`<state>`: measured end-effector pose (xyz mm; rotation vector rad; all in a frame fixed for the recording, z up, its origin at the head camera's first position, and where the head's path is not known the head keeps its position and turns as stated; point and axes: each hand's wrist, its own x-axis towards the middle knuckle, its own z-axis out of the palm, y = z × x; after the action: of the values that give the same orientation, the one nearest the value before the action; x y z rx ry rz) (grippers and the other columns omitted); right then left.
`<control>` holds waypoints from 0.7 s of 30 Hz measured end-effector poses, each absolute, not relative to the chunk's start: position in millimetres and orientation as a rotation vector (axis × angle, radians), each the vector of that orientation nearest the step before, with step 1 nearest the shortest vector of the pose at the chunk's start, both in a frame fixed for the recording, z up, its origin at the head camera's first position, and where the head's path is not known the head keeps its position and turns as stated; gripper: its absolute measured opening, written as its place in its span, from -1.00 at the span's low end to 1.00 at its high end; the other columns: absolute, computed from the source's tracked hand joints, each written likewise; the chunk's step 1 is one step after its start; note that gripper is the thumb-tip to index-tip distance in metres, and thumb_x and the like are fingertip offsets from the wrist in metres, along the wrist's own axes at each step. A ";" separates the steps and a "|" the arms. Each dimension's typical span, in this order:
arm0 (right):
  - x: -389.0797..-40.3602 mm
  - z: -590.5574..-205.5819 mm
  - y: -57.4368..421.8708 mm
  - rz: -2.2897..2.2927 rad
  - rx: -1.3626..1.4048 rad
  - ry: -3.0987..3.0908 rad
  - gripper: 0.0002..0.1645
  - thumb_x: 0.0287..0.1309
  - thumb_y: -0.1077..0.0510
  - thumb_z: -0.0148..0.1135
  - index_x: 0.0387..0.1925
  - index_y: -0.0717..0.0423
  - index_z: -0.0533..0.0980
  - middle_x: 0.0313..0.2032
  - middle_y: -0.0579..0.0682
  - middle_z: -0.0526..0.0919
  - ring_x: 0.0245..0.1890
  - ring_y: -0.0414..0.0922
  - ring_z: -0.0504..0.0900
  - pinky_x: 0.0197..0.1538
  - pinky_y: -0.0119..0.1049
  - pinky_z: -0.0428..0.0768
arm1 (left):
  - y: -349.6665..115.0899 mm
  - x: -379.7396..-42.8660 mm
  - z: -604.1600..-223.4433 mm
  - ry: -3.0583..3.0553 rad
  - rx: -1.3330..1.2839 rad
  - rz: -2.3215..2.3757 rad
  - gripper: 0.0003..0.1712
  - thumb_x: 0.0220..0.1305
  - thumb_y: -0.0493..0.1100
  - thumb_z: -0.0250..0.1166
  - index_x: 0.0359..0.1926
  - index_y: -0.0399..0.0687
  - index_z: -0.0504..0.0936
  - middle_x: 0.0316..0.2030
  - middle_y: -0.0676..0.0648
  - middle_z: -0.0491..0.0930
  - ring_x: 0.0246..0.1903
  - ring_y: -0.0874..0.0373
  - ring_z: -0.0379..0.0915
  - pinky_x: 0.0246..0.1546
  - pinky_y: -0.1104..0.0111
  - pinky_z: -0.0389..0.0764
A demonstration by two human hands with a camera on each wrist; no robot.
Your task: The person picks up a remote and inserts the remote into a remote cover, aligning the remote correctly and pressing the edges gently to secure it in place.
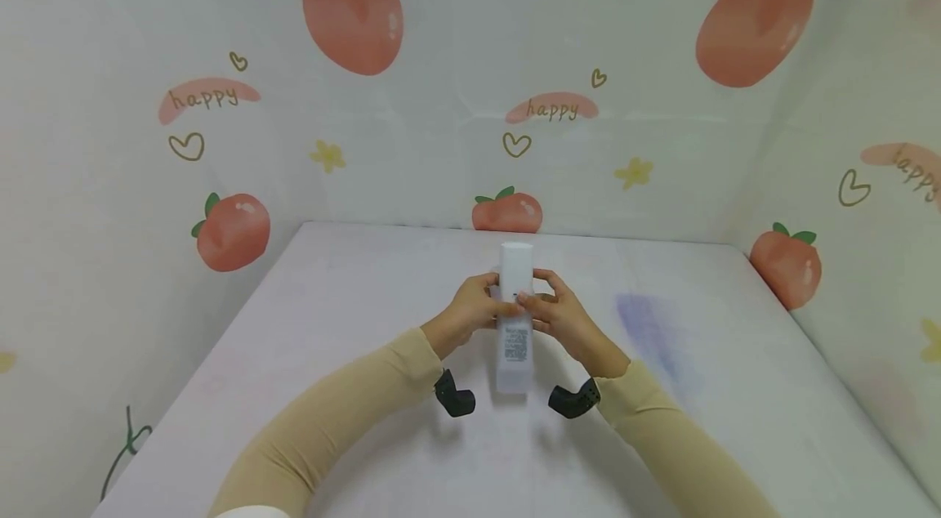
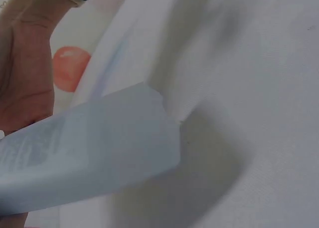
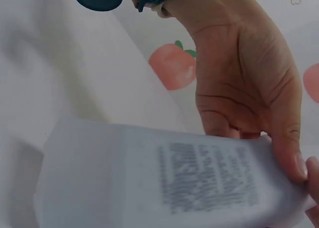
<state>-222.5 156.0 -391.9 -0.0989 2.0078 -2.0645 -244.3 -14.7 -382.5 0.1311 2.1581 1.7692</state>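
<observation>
A long white container (image 1: 515, 375) with squared sides and a block of small grey print is held between both hands in the head view. From its left side, my left hand (image 1: 468, 310) grips it, thumb across the front above the print. My right hand (image 1: 569, 318) grips the opposite side, its thumb also on the front face. The left wrist view shows the container's plain end (image 2: 134, 133) and my right hand (image 2: 27, 73) behind it. In the right wrist view, the print (image 3: 209, 178) faces the camera, with my left hand (image 3: 244, 73) beyond. Some fingers are hidden behind the container.
A white-covered table (image 1: 367, 273) lies beneath, with a bluish-purple smear (image 1: 650, 334) on the right. Peach-printed fabric (image 1: 441, 134) hangs behind and at the sides. Black wrist devices (image 1: 456, 395) hang below both wrists. A green cord (image 1: 131, 444) is at the lower left.
</observation>
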 end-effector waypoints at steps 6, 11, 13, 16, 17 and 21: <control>-223.1 -393.2 160.6 -2.028 -0.172 1.975 -0.29 0.32 0.20 0.16 0.36 0.13 0.04 -0.01 0.15 0.55 -0.12 -0.13 0.63 0.08 -0.14 0.59 | -15.2 -241.7 -384.0 2.218 0.175 1.720 -0.38 0.02 -0.29 0.50 0.14 -0.22 0.52 0.01 -0.22 0.60 -0.08 -0.04 0.57 -0.09 0.09 0.66; -224.1 -391.8 162.8 -1.936 -0.164 2.001 -0.29 0.36 0.13 0.12 0.40 0.22 0.07 0.14 0.30 0.48 -0.05 -0.09 0.62 0.19 0.00 0.52 | -13.6 -240.3 -386.6 2.202 0.188 1.728 -0.38 0.02 -0.29 0.50 0.14 -0.24 0.51 -0.02 -0.23 0.61 -0.12 -0.02 0.59 -0.12 0.11 0.67; -224.3 -392.0 162.8 -1.923 -0.146 2.007 -0.30 0.38 0.13 0.10 0.40 0.26 0.09 0.15 0.31 0.47 -0.07 -0.09 0.63 0.18 0.01 0.53 | -13.3 -240.0 -389.6 2.198 0.189 1.726 -0.36 0.02 -0.28 0.50 0.15 -0.23 0.49 -0.04 -0.23 0.61 -0.14 0.00 0.59 -0.13 0.13 0.68; -224.9 -392.8 164.4 -1.951 -0.105 2.029 -0.35 0.38 0.17 0.08 0.37 0.31 0.13 0.10 0.27 0.51 -0.12 -0.12 0.65 0.11 -0.02 0.59 | -13.6 -239.2 -393.6 2.178 0.185 1.764 -0.28 0.06 -0.26 0.49 0.24 -0.11 0.40 -0.03 -0.24 0.58 -0.13 0.01 0.58 -0.12 0.15 0.67; -225.3 -392.9 165.7 -1.968 -0.090 2.037 -0.36 0.38 0.18 0.09 0.37 0.32 0.13 0.08 0.25 0.53 -0.13 -0.13 0.65 0.08 -0.04 0.60 | -13.8 -238.6 -393.9 2.167 0.175 1.789 -0.26 0.08 -0.24 0.47 0.26 -0.09 0.35 -0.01 -0.25 0.56 -0.12 0.00 0.57 -0.09 0.16 0.66; -227.3 -393.1 172.1 -2.007 -0.046 2.051 -0.36 0.36 0.17 0.10 0.35 0.33 0.15 0.05 0.18 0.53 -0.14 -0.15 0.62 0.03 -0.12 0.63 | -14.6 -238.0 -395.7 2.092 0.144 1.907 -0.38 0.23 -0.23 0.35 0.26 -0.22 0.33 0.04 -0.33 0.52 -0.05 -0.09 0.58 -0.02 0.18 0.64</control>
<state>-227.3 172.1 -393.1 -0.0457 2.0512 -2.0068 -238.0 -14.6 -395.7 0.1438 2.0919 1.9067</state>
